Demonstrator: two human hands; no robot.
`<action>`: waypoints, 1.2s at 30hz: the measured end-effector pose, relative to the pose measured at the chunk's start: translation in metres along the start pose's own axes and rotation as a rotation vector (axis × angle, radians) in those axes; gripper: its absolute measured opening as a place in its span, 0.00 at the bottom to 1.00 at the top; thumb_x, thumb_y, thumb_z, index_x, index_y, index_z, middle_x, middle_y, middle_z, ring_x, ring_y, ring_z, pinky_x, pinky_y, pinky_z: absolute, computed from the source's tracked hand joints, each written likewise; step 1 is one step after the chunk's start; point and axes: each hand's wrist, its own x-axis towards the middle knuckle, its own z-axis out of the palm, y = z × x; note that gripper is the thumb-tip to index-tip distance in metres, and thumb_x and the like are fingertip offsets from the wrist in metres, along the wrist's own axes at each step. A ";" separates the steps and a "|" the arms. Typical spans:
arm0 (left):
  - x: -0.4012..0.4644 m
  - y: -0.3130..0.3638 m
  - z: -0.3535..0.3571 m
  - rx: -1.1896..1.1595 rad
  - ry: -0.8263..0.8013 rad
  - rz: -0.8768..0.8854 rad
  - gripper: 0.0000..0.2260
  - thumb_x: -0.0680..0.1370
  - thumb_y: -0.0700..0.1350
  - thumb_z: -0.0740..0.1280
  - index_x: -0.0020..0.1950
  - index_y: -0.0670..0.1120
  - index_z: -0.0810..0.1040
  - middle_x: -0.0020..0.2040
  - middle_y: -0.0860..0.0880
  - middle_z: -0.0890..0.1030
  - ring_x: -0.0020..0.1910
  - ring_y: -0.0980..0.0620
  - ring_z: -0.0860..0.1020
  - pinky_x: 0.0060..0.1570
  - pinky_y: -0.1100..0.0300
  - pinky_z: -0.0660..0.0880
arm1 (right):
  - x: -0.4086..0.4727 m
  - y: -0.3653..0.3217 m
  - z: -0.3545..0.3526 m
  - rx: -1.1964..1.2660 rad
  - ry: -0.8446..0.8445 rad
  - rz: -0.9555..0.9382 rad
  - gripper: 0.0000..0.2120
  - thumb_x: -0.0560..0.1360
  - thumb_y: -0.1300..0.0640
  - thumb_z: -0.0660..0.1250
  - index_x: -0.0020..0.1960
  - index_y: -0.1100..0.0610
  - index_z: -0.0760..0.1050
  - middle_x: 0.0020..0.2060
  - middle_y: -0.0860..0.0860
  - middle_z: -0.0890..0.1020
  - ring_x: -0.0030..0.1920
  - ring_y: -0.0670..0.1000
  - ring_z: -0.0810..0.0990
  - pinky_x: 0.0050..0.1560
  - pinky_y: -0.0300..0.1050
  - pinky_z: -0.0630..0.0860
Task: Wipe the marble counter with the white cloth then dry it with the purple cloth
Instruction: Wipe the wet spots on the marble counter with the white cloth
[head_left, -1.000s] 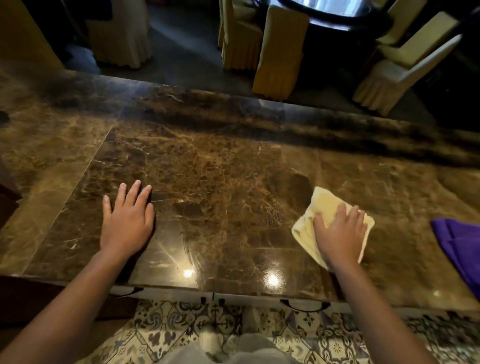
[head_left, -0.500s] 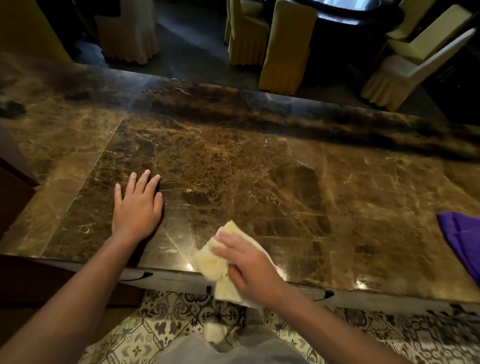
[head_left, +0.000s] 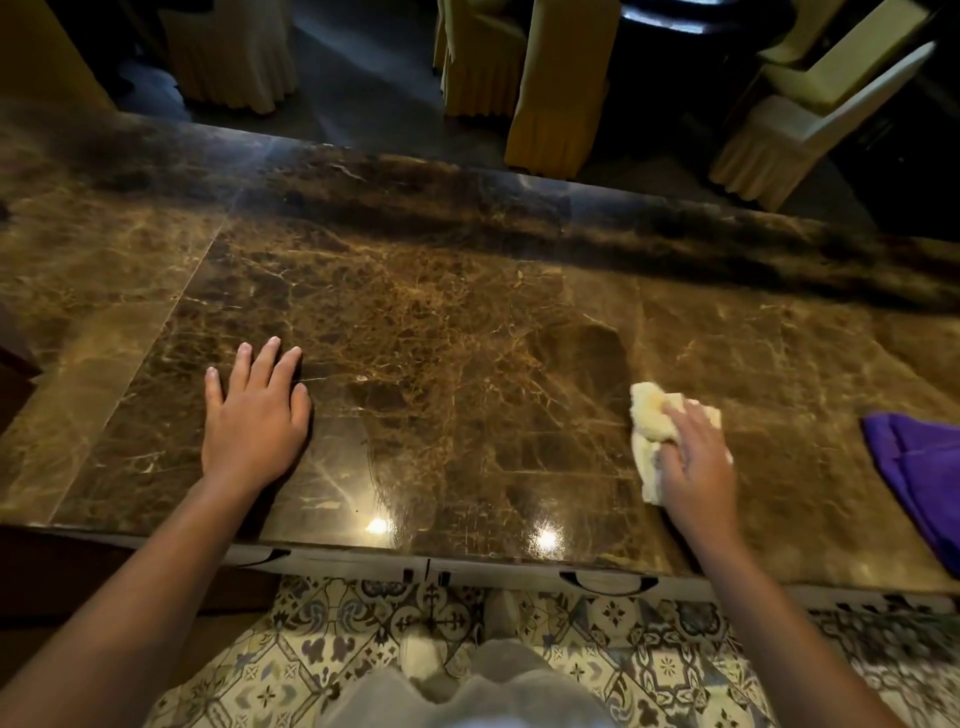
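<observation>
A wide brown marble counter (head_left: 441, 322) fills the middle of the head view. My right hand (head_left: 698, 467) presses a crumpled white cloth (head_left: 649, 421) flat onto the counter at the right, its fingers covering the cloth's near half. My left hand (head_left: 257, 415) rests palm down on the marble at the left, fingers spread, holding nothing. A purple cloth (head_left: 919, 473) lies on the counter at the far right edge of the frame, partly cut off, apart from my right hand.
Beyond the counter's far edge stand several chairs in pale fabric covers (head_left: 550, 98) around a dark table (head_left: 691, 21). The counter's near edge has drawer handles (head_left: 608, 582) below it. Patterned floor tiles (head_left: 322, 649) lie under me.
My right hand swept the white cloth from the right to the near middle edge and back to the right. The left hand stayed planted.
</observation>
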 end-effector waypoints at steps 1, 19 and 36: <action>0.000 0.000 0.000 0.001 0.001 0.002 0.23 0.85 0.50 0.56 0.80 0.48 0.65 0.82 0.44 0.64 0.82 0.41 0.57 0.77 0.34 0.50 | -0.015 -0.011 0.011 -0.016 -0.035 -0.064 0.25 0.79 0.57 0.59 0.75 0.54 0.72 0.78 0.53 0.69 0.79 0.54 0.63 0.75 0.60 0.65; 0.000 -0.003 0.003 -0.008 0.024 0.015 0.22 0.85 0.50 0.57 0.79 0.48 0.66 0.82 0.45 0.65 0.82 0.42 0.57 0.77 0.36 0.51 | 0.114 -0.091 0.031 0.464 0.202 0.011 0.22 0.74 0.73 0.62 0.61 0.58 0.83 0.67 0.53 0.80 0.69 0.49 0.77 0.72 0.38 0.67; 0.001 -0.002 -0.002 0.001 0.012 0.013 0.22 0.85 0.50 0.57 0.79 0.48 0.66 0.82 0.44 0.65 0.82 0.42 0.58 0.77 0.36 0.52 | -0.039 -0.165 0.100 0.231 -0.574 -0.694 0.22 0.74 0.67 0.69 0.66 0.54 0.82 0.73 0.56 0.77 0.75 0.52 0.71 0.80 0.47 0.58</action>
